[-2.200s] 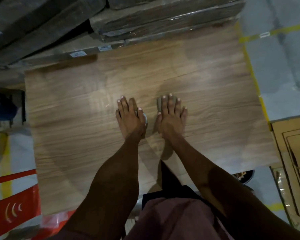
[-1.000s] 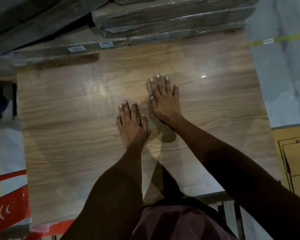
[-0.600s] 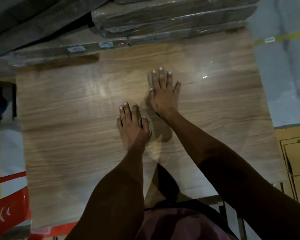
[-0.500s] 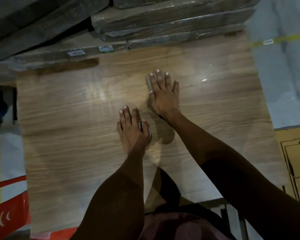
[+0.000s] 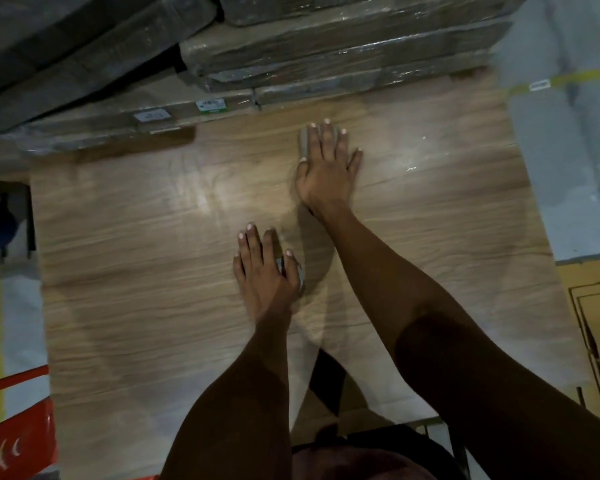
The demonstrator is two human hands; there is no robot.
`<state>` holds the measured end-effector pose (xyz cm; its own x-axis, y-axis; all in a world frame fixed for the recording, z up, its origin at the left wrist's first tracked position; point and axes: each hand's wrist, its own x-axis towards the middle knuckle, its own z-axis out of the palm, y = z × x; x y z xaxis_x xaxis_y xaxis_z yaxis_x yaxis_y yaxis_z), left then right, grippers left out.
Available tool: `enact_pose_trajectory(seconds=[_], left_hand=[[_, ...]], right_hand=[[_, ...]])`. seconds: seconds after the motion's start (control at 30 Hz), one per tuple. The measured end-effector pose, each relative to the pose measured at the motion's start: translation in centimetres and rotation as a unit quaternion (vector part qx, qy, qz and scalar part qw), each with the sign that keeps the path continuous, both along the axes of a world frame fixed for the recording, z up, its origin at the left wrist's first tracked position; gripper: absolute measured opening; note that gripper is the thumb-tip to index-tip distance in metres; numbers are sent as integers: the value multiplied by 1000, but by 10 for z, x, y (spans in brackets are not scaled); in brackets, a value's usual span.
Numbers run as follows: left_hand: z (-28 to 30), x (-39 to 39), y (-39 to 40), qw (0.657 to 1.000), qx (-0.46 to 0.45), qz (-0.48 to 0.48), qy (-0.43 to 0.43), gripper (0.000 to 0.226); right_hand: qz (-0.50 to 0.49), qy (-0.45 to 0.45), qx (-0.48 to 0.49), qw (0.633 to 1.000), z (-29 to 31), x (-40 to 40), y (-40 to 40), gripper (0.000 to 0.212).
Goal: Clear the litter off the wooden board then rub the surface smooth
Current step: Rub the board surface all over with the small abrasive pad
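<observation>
A large wood-grain board (image 5: pixel 136 271) lies flat in front of me and fills most of the view. My left hand (image 5: pixel 265 271) presses palm-down on its middle, with a small grey pad (image 5: pixel 284 265) showing beside the thumb. My right hand (image 5: pixel 326 168) lies flat farther away, near the board's far edge. It covers a second grey pad (image 5: pixel 303 143) that peeks out left of the index finger. Both pads are mostly hidden under the palms. I see no loose litter on the board.
Plastic-wrapped flat packs (image 5: pixel 343 60) are stacked along the board's far edge. Grey floor with a yellow line (image 5: pixel 568 77) lies to the right, a cardboard box (image 5: pixel 596 323) at the right edge. A red object (image 5: pixel 14 438) sits at the lower left.
My right hand has slid its pad away from me, from beside the left hand toward the far edge. The left hand has stayed near the board's middle.
</observation>
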<state>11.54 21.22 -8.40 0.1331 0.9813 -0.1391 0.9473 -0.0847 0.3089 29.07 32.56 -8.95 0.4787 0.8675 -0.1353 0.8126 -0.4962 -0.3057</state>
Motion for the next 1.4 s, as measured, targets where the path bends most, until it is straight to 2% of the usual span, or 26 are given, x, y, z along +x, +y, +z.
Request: enact_pose_trajectory(seconds=[0.13, 0.2, 0.33, 0.53, 0.67, 0.73, 0.9, 1.07, 1.2, 1.23, 1.33, 1.4], left_hand=[[3, 0, -1, 1000, -23, 1, 13, 58], [2, 0, -1, 1000, -24, 3, 10, 58], [0, 0, 0, 1000, -15, 2, 11, 59], [4, 0, -1, 1000, -30, 2, 10, 57], [3, 0, -1, 1000, -19, 4, 8, 57], [3, 1, -1, 1000, -14, 2, 6, 57], [3, 0, -1, 1000, -23, 0, 13, 58], [2, -1, -2, 1000, -18, -4, 14, 57], [1, 0, -2, 1000, -10, -5, 11, 59], [1, 0, -2, 1000, -10, -5, 13, 59], [-1, 0, -1, 1000, -11, -1, 14, 59], [-1, -1, -1, 1000, -12, 2, 8, 59]], right_hand=[[-88, 29, -9, 996, 4, -1, 17, 71], [-59, 34, -21, 997, 6, -8, 19, 70], [78, -1, -20, 997, 3, 3, 21, 69], [-37, 29, -32, 998, 11, 19, 46, 68], [70, 12, -32, 997, 12, 15, 49, 67], [91, -3, -34, 995, 10, 25, 50, 67], [-56, 3, -18, 998, 5, 66, 43, 69], [-89, -13, -4, 996, 1, 78, 26, 72], [-176, 21, -18, 984, 9, 55, 32, 72], [-165, 27, -21, 986, 10, 46, 33, 72], [-18, 8, -24, 1000, 10, 33, 28, 71], [31, -10, -22, 999, 7, 42, 24, 70]])
